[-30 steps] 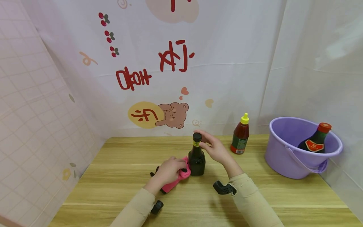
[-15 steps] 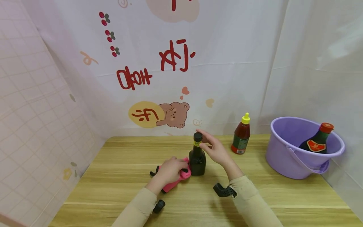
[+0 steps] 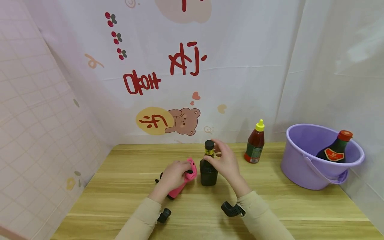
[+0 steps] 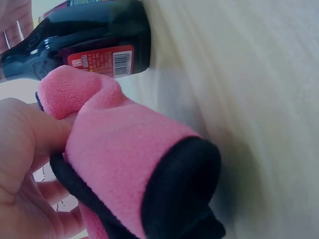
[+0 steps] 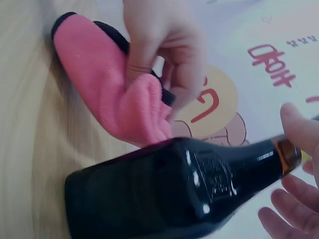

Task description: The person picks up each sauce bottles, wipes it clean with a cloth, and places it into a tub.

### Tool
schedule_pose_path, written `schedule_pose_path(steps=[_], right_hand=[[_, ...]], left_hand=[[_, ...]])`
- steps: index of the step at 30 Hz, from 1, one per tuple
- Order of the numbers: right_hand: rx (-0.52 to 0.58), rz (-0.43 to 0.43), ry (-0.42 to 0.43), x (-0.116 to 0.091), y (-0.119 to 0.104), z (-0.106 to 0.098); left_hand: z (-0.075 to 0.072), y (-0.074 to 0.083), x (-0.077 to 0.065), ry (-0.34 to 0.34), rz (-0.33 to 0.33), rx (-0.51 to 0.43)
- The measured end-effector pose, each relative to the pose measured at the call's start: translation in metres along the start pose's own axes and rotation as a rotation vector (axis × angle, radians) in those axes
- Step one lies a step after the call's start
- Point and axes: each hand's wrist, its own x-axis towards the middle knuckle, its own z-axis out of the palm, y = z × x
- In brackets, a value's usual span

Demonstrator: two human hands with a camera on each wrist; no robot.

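Observation:
In the head view, my left hand [image 3: 174,175] grips a pink fleecy cloth item [image 4: 124,134] with black trim, its top end bunched between thumb and fingers. Just to its right stands a dark glass sauce bottle [image 3: 208,173], upright, with a black cap and a yellow neck band. My right hand [image 3: 226,163] is at the bottle's neck, thumb in front and fingers behind. From the right wrist view, the thumb and fingers are spread loosely about the neck. The left wrist view shows the bottle's red label [image 4: 99,60] with a barcode.
A red sauce squeeze bottle [image 3: 255,146] with a yellow tip stands at the back, right of my right hand. Farther right is a purple bucket [image 3: 303,166], holding a red-capped dark bottle [image 3: 334,151]. A printed white curtain [image 3: 240,86] hangs behind the wooden table [image 3: 126,186].
My left hand has drawn the pink cloth item left, off the dark bottle. My right hand has slid lower on the neck and its thumb has spread. The bottle stays in place.

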Motion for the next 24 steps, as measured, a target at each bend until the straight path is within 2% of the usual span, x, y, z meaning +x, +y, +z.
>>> schedule_pose_path(steps=[5,10,16,20,24], right_hand=[[-0.139,-0.013,0.072,0.0,-0.011,0.001],[-0.185,-0.041,0.107,0.001,-0.015,0.002],[-0.152,-0.07,0.119,0.003,-0.012,0.0],[-0.091,-0.066,0.076,0.004,-0.01,-0.003],[-0.03,-0.068,0.022,0.005,-0.007,-0.006]], left_hand=[[-0.005,0.001,0.002,0.026,-0.027,-0.015],[-0.011,0.002,0.003,0.046,-0.044,-0.054],[-0.013,0.0,0.003,0.04,-0.055,-0.059],[-0.017,-0.002,0.005,0.057,-0.061,-0.071],[-0.024,-0.001,0.009,0.1,-0.033,-0.09]])
